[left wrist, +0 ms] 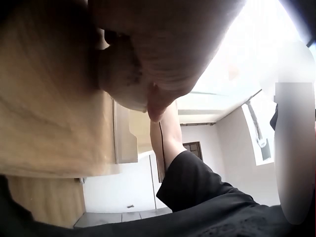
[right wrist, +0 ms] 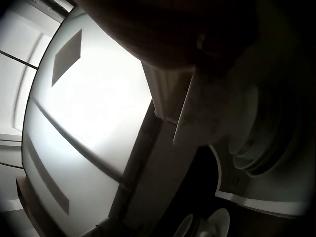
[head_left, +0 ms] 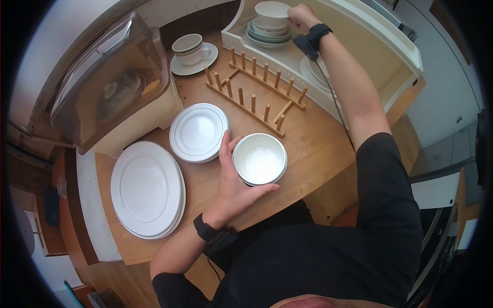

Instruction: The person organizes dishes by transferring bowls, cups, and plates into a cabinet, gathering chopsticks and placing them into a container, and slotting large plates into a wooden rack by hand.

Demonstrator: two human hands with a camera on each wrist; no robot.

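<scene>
On the wooden table a white bowl (head_left: 259, 160) sits over at least one other bowl, whose rim peeks out below it. My left hand (head_left: 232, 186) holds its side, thumb along the near edge and fingers along the left. Reaching far to the upper right, my right hand (head_left: 303, 19) grips a second white bowl (head_left: 271, 11) by its right rim. That bowl is above a stack of bowls (head_left: 267, 41) with greenish rims inside a cream-coloured open cabinet (head_left: 370, 46). The right wrist view shows the gripped bowl (right wrist: 205, 111) apart from the darker stack (right wrist: 256, 153).
A wooden peg rack (head_left: 257, 92) stands mid-table. Small plates (head_left: 199, 132) and large plates (head_left: 146, 190) are stacked at left. Cups on a saucer (head_left: 194, 55) stand behind, beside a bin with a clear lid (head_left: 110, 77). More plates (head_left: 314, 69) stand in the cabinet.
</scene>
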